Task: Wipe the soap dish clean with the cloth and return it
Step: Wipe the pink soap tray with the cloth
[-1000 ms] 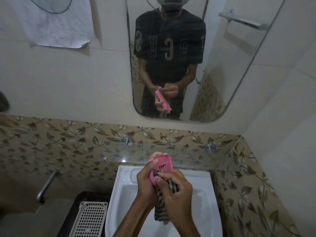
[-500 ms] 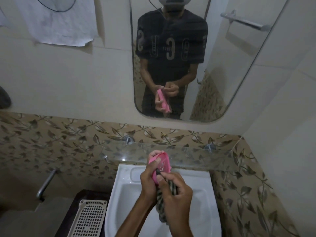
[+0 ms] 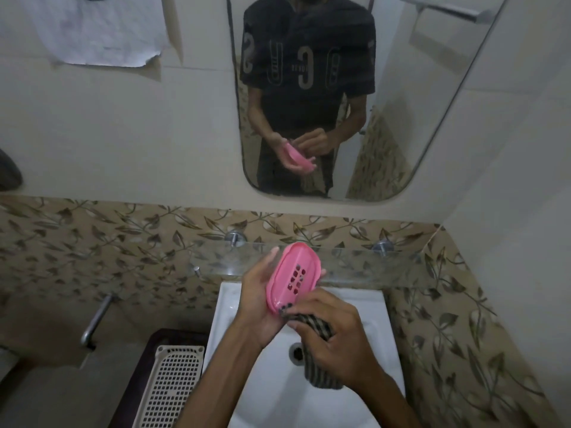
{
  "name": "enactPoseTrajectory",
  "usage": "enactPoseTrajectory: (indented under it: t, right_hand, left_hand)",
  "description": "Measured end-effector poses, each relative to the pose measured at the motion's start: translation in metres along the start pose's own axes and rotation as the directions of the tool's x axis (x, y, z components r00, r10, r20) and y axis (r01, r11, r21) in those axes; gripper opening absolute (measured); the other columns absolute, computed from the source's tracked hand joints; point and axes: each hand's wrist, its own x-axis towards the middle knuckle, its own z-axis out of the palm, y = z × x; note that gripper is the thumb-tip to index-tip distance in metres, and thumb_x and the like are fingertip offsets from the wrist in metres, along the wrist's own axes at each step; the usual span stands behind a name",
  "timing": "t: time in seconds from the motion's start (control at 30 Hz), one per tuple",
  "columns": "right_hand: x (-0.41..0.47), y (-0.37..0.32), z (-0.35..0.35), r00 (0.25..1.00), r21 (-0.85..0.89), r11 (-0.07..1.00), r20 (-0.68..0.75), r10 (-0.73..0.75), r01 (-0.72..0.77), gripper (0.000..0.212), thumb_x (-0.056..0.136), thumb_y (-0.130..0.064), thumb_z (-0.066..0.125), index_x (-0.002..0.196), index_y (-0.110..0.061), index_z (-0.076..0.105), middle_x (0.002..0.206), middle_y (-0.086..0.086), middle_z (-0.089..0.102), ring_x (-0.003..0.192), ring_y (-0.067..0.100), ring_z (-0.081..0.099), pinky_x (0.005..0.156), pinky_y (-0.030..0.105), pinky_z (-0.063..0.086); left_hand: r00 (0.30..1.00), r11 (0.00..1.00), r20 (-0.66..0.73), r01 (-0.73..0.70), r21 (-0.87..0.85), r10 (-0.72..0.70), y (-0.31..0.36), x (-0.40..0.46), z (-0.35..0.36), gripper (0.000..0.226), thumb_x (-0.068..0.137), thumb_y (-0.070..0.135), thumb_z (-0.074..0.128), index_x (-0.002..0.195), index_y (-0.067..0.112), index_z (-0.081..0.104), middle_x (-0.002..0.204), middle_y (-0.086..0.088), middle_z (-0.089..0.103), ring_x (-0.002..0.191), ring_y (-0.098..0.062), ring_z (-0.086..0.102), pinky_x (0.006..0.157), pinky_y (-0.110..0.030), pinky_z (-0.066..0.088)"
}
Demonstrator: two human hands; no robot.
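Observation:
A pink oval soap dish point(image 3: 293, 274) with drain holes rests tilted in my left hand point(image 3: 258, 299), its inside facing me, above the white sink point(image 3: 268, 387). My right hand point(image 3: 332, 338) is closed around a striped dark-and-tan cloth point(image 3: 318, 325), bunched against the dish's near end. The cloth's loose end hangs down below my right hand over the basin. The mirror point(image 3: 386, 103) reflects both hands and the dish.
A glass shelf point(image 3: 355, 264) runs along the wall just behind the dish. A white perforated basket point(image 3: 171, 387) lies left of the sink, with a metal tap point(image 3: 95, 319) on the wall further left. The sink drain point(image 3: 296, 353) sits under my hands.
The dish has turned from nearly edge-on to show its full inside. My right hand has slid down to its near end with the cloth. The camera has tilted downward.

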Motion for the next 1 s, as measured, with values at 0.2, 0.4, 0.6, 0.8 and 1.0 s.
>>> enactPoseTrajectory:
  t: [0.2,0.4,0.6,0.8,1.0]
  right_hand:
    - [-0.006,-0.004,0.004,0.997,0.032,0.997,-0.044,0.067,-0.065,0.015,0.093,-0.020,0.071,0.105,-0.018,0.081,0.102,-0.009,0.070,0.098,0.010,0.069,0.084,0.025,0.058]
    - [0.012,-0.004,0.001,0.976,-0.041,0.996,-0.207,0.064,-0.074,0.022,0.084,-0.001,0.081,0.101,-0.015,0.082,0.100,-0.003,0.078,0.097,0.002,0.070,0.088,0.023,0.058]
    - [0.009,-0.013,0.015,0.989,-0.051,0.998,-0.147,0.032,-0.040,0.024,0.082,0.000,0.080,0.098,-0.018,0.082,0.097,-0.003,0.078,0.094,0.003,0.070,0.087,0.020,0.057]
    - [0.014,-0.008,0.011,0.965,0.012,0.987,-0.210,0.158,-0.159,0.022,0.080,-0.004,0.083,0.095,-0.020,0.083,0.094,-0.005,0.077,0.090,0.004,0.071,0.081,0.025,0.059]
    - [0.031,-0.025,0.024,0.957,0.032,0.977,-0.196,0.213,-0.211,0.019,0.081,-0.009,0.082,0.095,-0.022,0.082,0.093,-0.007,0.076,0.092,0.003,0.070,0.084,0.015,0.056]
  left_hand:
    - [0.993,0.994,-0.035,-0.112,0.016,0.112,-0.016,0.000,0.002,0.074,0.091,0.053,0.065,0.144,0.003,0.057,0.138,-0.037,0.060,0.114,-0.043,0.064,0.093,-0.047,0.058]
    - [0.990,0.988,0.022,-0.140,0.060,0.139,-0.004,-0.003,0.014,0.102,0.058,0.040,0.096,0.142,-0.001,0.055,0.135,-0.037,0.062,0.105,-0.036,0.072,0.082,-0.041,0.062]
    - [0.990,0.991,-0.070,-0.123,-0.054,0.119,-0.007,0.003,0.008,0.071,0.089,0.035,0.068,0.143,-0.008,0.052,0.140,-0.037,0.059,0.112,-0.042,0.067,0.087,-0.046,0.066]
    - [0.977,0.978,-0.062,-0.201,0.062,0.205,-0.005,0.008,0.005,0.066,0.083,0.038,0.075,0.138,0.004,0.063,0.124,-0.032,0.070,0.104,-0.037,0.072,0.090,-0.045,0.064]
    - [0.958,0.964,-0.138,-0.236,0.122,0.252,-0.009,0.010,0.000,0.066,0.088,0.049,0.067,0.129,-0.002,0.067,0.120,-0.031,0.072,0.100,-0.035,0.074,0.090,-0.045,0.063]
